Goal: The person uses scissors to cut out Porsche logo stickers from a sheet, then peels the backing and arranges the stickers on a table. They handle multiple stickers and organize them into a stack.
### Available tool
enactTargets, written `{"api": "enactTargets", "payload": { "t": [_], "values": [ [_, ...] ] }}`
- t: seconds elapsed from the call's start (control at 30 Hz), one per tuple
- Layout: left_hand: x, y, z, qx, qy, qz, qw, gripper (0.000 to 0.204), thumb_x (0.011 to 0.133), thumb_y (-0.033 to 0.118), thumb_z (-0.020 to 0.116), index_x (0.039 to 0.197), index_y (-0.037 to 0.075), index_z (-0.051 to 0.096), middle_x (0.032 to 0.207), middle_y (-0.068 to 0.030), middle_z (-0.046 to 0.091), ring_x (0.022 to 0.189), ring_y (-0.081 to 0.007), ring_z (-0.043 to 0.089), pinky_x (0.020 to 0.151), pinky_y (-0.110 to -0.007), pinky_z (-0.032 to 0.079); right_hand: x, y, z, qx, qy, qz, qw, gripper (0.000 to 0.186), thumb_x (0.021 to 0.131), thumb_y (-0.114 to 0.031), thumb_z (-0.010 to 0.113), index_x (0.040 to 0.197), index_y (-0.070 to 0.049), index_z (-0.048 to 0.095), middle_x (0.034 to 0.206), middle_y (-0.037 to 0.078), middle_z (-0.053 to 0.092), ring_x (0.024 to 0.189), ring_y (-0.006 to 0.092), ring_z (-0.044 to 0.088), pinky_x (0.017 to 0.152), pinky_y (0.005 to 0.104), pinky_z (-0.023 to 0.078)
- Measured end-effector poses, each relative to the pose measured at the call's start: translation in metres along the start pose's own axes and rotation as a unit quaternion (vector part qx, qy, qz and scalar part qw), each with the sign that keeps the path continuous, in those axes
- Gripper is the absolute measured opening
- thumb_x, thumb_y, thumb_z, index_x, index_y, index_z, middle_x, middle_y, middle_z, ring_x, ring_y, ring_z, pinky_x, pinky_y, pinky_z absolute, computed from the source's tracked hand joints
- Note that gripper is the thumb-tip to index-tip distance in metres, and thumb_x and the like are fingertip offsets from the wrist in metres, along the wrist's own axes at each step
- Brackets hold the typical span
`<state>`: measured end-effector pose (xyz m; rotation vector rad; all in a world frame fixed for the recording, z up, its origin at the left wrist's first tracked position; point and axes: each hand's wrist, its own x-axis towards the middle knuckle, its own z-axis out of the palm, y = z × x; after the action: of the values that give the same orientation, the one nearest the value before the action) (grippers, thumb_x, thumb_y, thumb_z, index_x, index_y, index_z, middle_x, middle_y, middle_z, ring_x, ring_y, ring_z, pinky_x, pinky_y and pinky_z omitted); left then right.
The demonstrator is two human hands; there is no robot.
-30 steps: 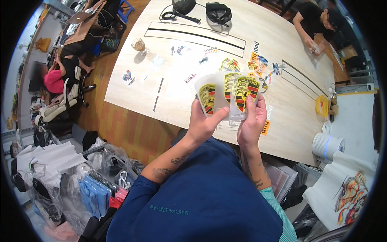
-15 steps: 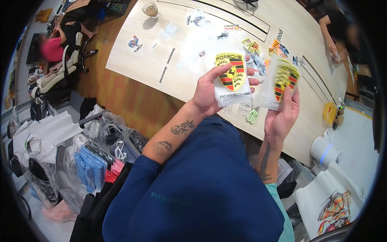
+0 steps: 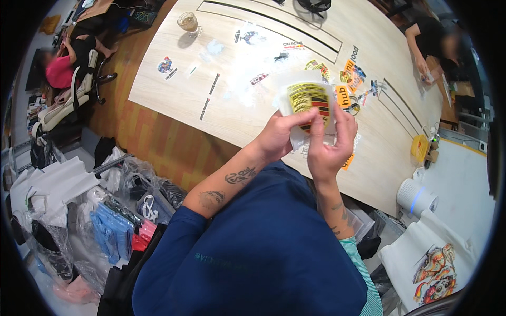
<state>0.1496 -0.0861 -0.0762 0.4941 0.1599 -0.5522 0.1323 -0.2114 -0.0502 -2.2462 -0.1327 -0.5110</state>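
Over the near edge of the table, both my hands hold crest decals in yellow, red and black on translucent film. The sheets overlap, one on another, and look slightly blurred. My left hand grips them from the left, its thumb across the front. At the lower right, my right hand pinches the film, its thumb close to the left thumb. Just beyond the sheets lies another yellow crest decal. An orange-and-black decal lies to the right, partly behind my right hand.
Several other decals, one a rooster, lie on the wooden table. A stemmed glass stands far left; a yellow roll sits right. Bagged clothes fill the lower left. Two people sit at either side.
My right hand has moved left, bringing its crest decal sheet over the one in my left hand. The green scissors, earlier visible near the table edge, are now hidden.
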Motion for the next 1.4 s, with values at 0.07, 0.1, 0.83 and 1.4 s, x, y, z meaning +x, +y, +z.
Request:
{"api": "enactTargets", "payload": {
  "t": [0.07,0.1,0.83,1.4],
  "values": [
    [0.003,-0.002,-0.002,-0.062,0.03,-0.017,0.998,0.037,0.102,0.018,0.054,0.135,0.002,0.053,0.12,-0.0116,0.065,0.105,-0.0194,0.066,0.088,-0.034,0.056,-0.001,0.004,-0.001,-0.066,-0.001,-0.036,0.997,0.051,0.091,-0.019,0.071,0.136,0.002,0.058,0.112,0.011,0.061,0.096,0.0241,0.048,0.089,0.0355,0.039],
    [0.0,-0.004,-0.001,-0.014,0.043,-0.014,0.999,0.045,0.108,0.03,0.04,0.14,-0.001,0.048,0.129,-0.0147,0.062,0.114,-0.0231,0.064,0.098,-0.038,0.054,-0.005,0.004,-0.001,-0.096,-0.014,-0.036,0.995,0.052,0.092,-0.022,0.07,0.137,0.001,0.058,0.113,0.011,0.061,0.097,0.024,0.047,0.09,0.0356,0.039],
    [0.037,-0.016,-0.004,0.21,-0.015,0.27,0.94,0.094,0.082,0.015,0.068,0.156,0.023,0.01,0.152,-0.0268,0.028,0.127,-0.0435,0.052,0.103,-0.055,0.048,-0.026,0.025,0.01,0.644,-0.099,0.515,0.557,0.023,0.099,-0.031,0.062,0.116,-0.015,0.059,0.092,-0.006,0.064,0.069,0.0022,0.057,0.051,0.0207,0.041],
    [0.048,-0.02,-0.027,0.228,0.006,0.149,0.962,0.114,0.079,0.009,0.071,0.16,0.016,-0.009,0.142,-0.0279,0.047,0.129,-0.0397,0.052,0.109,-0.051,0.043,-0.009,0.042,0.044,0.565,-0.067,0.521,0.636,0.027,0.1,-0.024,0.061,0.122,-0.007,0.059,0.098,-0.001,0.066,0.08,0.0053,0.061,0.063,0.0234,0.047]
  ]
}}
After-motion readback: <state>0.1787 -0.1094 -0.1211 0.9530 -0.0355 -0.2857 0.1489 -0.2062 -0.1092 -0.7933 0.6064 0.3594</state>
